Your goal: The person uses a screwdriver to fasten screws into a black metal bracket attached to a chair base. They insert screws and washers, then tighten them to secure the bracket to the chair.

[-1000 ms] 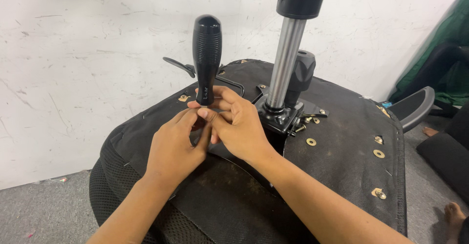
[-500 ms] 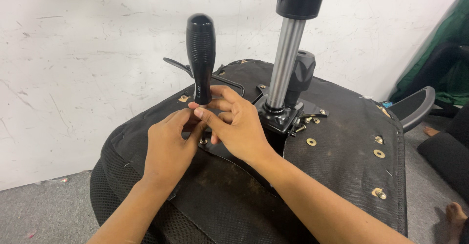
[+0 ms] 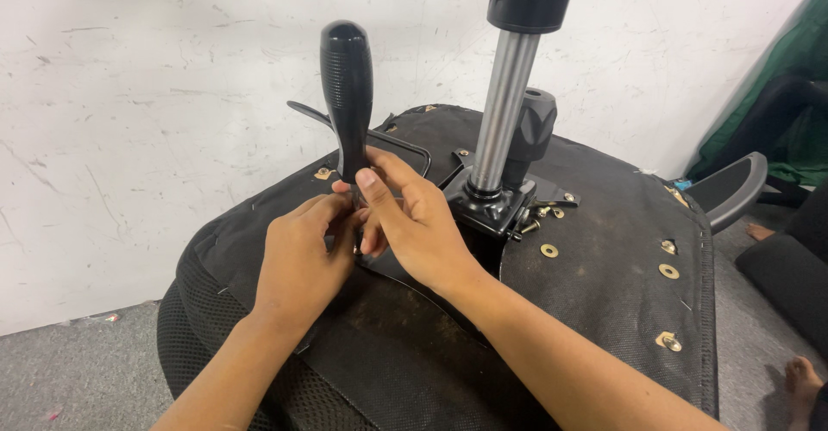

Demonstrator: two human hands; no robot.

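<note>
Two bare forearms come up from the bottom of the frame over the black fabric underside of an upturned chair seat (image 3: 604,258), which fills the lower and middle part of the picture. The left hand (image 3: 297,263) sits just left of centre, fingers curled in narrow around the lower end of a screwdriver (image 3: 347,94). The right hand (image 3: 414,224) lies against it from the right, its fingers (image 3: 371,185) pinched on the shaft just under the handle; whether they close fully is hidden by the knuckles. The screwdriver stands nearly upright on the seat, its ribbed black handle rising into the upper left-centre; the tip is covered by both hands.

Just right of the hands a black metal plate (image 3: 492,211) carries a chrome post (image 3: 504,112) that climbs out of the top of the frame, close beside the tool. Loose screws (image 3: 535,222) lie at the plate's foot, and brass-coloured fittings (image 3: 668,270) dot the fabric further right. An armrest (image 3: 729,185) juts out at the right edge. Behind everything is a scuffed white wall (image 3: 129,94), with grey floor (image 3: 69,379) at lower left.
</note>
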